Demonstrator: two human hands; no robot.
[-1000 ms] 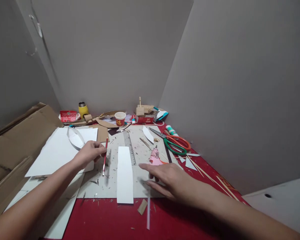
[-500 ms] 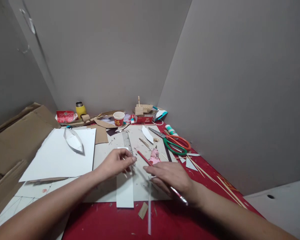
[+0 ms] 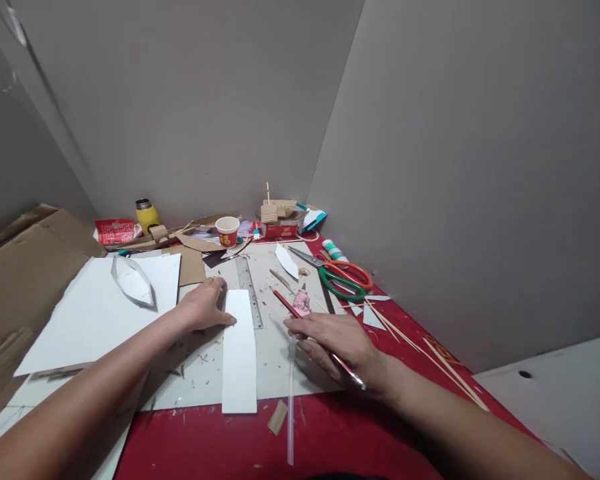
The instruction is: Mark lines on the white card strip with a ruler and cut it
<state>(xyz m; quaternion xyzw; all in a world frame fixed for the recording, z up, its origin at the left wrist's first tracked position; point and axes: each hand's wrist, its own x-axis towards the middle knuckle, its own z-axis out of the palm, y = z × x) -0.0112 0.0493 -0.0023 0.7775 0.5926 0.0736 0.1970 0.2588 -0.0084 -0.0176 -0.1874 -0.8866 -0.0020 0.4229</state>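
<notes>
My left hand [image 3: 205, 305] rests with thumb and fingers apart, its thumb tip touching the left edge of a white paper strip [image 3: 240, 360]. That strip lies lengthwise on the pale board [image 3: 190, 380] and overhangs its front edge. A red pencil [image 3: 283, 300] is in my right hand [image 3: 343, 343], its tip pointing up and left. Just beyond those fingers lies a pink glue gun [image 3: 301, 302], partly hidden by the hand. A clear glue stick [image 3: 291, 413] runs toward me below it. Between the strip and the pencil is a clear ruler [image 3: 247, 280].
Scissors [image 3: 343, 277] with orange and green handles lie right, near thin wooden sticks [image 3: 410, 340]. White sheets [image 3: 105, 320] carry a paper boat shape [image 3: 133, 281] on the left. A paper cup [image 3: 227, 231], yellow bottle [image 3: 147, 217] and cardboard model [image 3: 280, 217] stand at the back.
My left hand has moved left off the strip's upper part to its left edge, with fingers spreading. More of the strip and ruler shows. My right hand still holds the pencil.
</notes>
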